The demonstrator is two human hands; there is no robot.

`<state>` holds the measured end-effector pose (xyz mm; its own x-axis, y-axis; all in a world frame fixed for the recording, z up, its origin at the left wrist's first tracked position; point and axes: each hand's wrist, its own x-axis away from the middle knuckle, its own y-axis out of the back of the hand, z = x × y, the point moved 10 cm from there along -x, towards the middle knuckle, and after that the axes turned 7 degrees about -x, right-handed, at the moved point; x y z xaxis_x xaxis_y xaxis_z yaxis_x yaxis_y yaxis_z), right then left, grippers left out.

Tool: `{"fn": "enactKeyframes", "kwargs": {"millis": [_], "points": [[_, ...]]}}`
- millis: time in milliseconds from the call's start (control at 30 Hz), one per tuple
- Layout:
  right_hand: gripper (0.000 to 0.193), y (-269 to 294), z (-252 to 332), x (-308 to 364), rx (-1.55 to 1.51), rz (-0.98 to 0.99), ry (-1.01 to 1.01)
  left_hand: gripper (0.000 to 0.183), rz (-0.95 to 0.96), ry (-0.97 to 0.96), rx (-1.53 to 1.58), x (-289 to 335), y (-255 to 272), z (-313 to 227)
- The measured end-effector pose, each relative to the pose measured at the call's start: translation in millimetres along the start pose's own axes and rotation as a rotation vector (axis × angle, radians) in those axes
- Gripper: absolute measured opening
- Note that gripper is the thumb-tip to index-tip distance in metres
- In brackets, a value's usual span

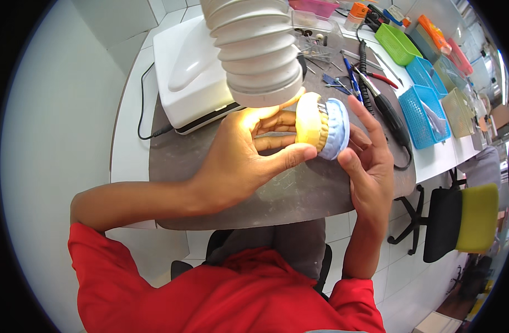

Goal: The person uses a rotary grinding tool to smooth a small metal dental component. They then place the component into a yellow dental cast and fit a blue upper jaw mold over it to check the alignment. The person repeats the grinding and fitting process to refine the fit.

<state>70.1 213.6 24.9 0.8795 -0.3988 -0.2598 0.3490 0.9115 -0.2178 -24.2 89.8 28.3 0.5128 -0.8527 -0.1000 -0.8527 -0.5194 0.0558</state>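
My left hand (232,152) grips a yellow dental cast (306,119), its thumb along the near edge and the other fingers behind. Against the yellow half sits a blue dental cast (337,129), with the rows of teeth facing each other and the pair standing on edge. My right hand (375,158) is curved round the blue cast's right side, thumb at its lower rim and index finger stretched up beside it. Its other fingertips are partly hidden. Both casts are held above the grey work mat (293,194), under the mouth of a white ribbed hose (260,55), in bright light.
A white boxy machine (191,66) with a black cable stands left of the hose. To the right lie a black handpiece (392,114) with a coiled cord, blue pens and small tools. Blue (418,130) and green baskets (397,45) line the right side. A chair (476,219) stands beyond.
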Motion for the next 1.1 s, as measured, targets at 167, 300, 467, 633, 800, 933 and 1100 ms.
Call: {"fn": "enactKeyframes", "kwargs": {"millis": [167, 300, 467, 633, 800, 933, 1100], "points": [[0.061, 5, -2, -5, 0.027, 0.003, 0.016, 0.066, -0.006, 0.061, 0.099, -6, -4, 5], [0.060, 6, 3, -3, 0.118, -0.005, 0.066, 0.063, -0.020, -0.033, 0.078, -10, -7, 11], [0.061, 0, 5, 1, 0.076, 0.050, 0.063, 0.059, -0.120, -0.156, 0.054, -6, 1, 5], [0.060, -3, 6, 4, 0.070, 0.059, 0.067, 0.059, -0.122, -0.222, -0.103, 1, 6, 0], [0.061, -5, 7, 5, 0.041, 0.077, 0.122, 0.061, -0.118, -0.255, -0.126, 4, 6, -2], [0.063, -5, 10, 4, 0.042, 0.094, 0.169, 0.061, -0.105, -0.265, -0.094, 3, 5, -2], [0.060, -2, 8, 6, 0.026, 0.113, 0.136, 0.062, -0.095, -0.219, -0.114, 4, 8, -3]]}}
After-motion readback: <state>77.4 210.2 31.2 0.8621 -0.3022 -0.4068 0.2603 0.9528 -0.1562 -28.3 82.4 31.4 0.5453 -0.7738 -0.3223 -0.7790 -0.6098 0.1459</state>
